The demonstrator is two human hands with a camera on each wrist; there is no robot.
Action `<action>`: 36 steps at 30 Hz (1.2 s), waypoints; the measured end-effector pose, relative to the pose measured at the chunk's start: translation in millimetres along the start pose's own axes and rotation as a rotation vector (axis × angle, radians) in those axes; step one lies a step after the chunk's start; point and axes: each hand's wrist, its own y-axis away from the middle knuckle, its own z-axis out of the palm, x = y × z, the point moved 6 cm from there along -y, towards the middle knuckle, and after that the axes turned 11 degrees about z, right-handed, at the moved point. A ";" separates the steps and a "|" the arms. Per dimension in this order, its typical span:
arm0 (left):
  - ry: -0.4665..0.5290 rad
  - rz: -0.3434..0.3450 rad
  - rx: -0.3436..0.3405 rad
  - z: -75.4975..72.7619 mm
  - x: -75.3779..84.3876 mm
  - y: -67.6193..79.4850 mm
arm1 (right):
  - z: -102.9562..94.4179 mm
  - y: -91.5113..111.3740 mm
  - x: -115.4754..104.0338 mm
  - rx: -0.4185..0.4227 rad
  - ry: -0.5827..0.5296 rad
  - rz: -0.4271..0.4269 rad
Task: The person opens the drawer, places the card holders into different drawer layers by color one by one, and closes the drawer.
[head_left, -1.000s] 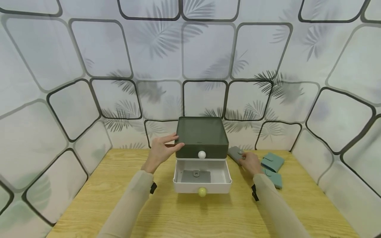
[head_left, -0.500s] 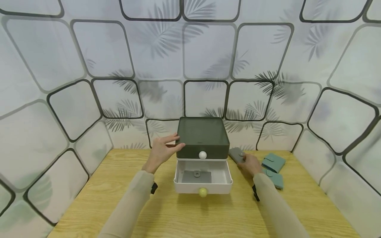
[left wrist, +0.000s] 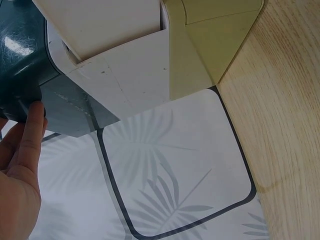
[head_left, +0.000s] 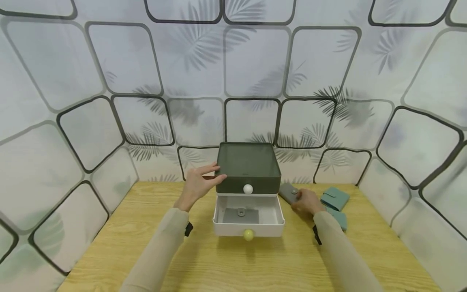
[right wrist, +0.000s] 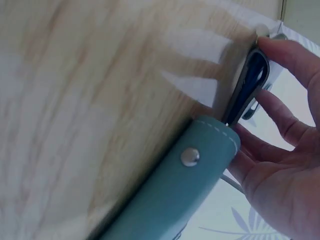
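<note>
In the head view my left hand (head_left: 198, 184) touches the left side of a dark green drawer box (head_left: 251, 160), thumb near its front corner and fingers at its top edge. My right hand (head_left: 308, 201) pinches the near end of a grey wallet (head_left: 287, 192) with a snap, lying right of the box. The right wrist view shows the wallet's folded end (right wrist: 250, 75) between thumb and fingers, beside a teal wallet (right wrist: 175, 175). Below the green section, a white drawer (head_left: 271, 231) is pulled out, with a grey snap-fastened piece (head_left: 233, 216) inside.
Two teal wallets lie on the wooden table (head_left: 153, 227) by my right wrist, the rear one (head_left: 335, 198) beyond the nearer one (head_left: 339, 217), which my sleeve partly covers. The drawer's yellow knob (head_left: 248, 235) juts forward. Patterned sheeting (head_left: 251, 61) encloses the table's back and sides.
My right wrist has shifted slightly right, covering more of the nearer teal wallet, while its fingers stay at the grey wallet. The left hand and the drawer hold their places.
</note>
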 end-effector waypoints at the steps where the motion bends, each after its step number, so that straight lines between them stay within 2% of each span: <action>1: -0.001 0.002 0.002 0.0 -0.2 0.1 | -0.1 0.8 -0.4 -0.009 0.001 -0.003; 14: -0.007 -0.021 -0.001 -0.5 -3.3 3.4 | 6.5 2.8 1.5 -0.020 0.008 0.007; 27: -0.003 -0.023 -0.001 -0.9 -2.4 3.6 | 5.5 9.0 -0.6 -0.005 -0.021 0.068; 36: -0.007 -0.020 0.001 -0.3 -3.7 2.5 | 1.7 9.9 -0.7 0.000 -0.112 0.049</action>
